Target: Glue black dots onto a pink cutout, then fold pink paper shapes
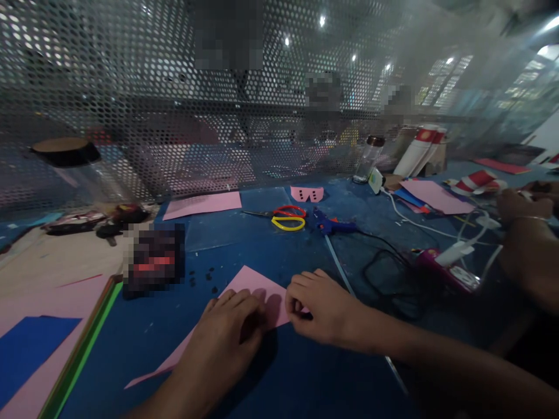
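A sheet of pink paper (244, 279) lies at an angle on the blue table in front of me, with one narrow end reaching down to the left. Over its middle, my left hand (231, 326) has its fingers bent and closed on the paper. At the paper's right edge, my right hand (323, 305) is curled, thumb and fingers closed around the edge. Small black pieces (211, 273) are scattered just left of the paper. Scissors (288, 218) with red and yellow handles and a blue glue gun (332, 222) lie beyond my hands.
A pink cut-out (307, 193) with black squares and a pink strip (203, 205) lie by the perforated metal screen (166, 134). Cables run to a purple power strip (449, 270) on the right. Another person's hands (524, 215) work at far right. Coloured sheets (35, 355) lie left.
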`<state>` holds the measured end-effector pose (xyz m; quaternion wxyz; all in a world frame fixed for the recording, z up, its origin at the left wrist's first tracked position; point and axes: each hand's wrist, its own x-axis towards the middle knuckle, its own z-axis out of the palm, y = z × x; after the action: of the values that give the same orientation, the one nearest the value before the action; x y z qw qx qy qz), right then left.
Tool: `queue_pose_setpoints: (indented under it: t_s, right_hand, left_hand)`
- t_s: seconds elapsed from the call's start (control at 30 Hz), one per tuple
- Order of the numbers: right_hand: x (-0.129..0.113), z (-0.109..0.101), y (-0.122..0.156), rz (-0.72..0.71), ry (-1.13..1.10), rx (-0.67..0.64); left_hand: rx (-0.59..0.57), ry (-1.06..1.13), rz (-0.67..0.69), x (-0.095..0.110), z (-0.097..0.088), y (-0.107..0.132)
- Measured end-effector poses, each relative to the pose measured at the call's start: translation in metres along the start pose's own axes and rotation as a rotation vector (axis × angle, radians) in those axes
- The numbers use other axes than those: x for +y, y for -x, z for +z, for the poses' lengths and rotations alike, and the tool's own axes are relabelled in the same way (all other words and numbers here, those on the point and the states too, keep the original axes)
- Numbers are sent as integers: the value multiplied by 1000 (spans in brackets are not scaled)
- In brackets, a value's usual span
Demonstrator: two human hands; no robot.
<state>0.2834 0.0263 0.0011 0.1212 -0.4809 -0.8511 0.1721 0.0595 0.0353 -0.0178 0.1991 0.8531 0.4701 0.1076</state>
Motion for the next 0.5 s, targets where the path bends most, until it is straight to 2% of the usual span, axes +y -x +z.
queue_pose_setpoints:
  t_s: [0.17,0.33,0.5]
  right_hand:
    - [7,1,2,0,-30,6]
    - [12,3,2,-12,-7,17]
    - [14,-1,2,8,-2,-26]
  left_hand:
    - [-18,19,-38,1,-8,0]
    - [-29,45,-41,-9,-12,7]
    - [-16,51,-80,-20,-17,18]
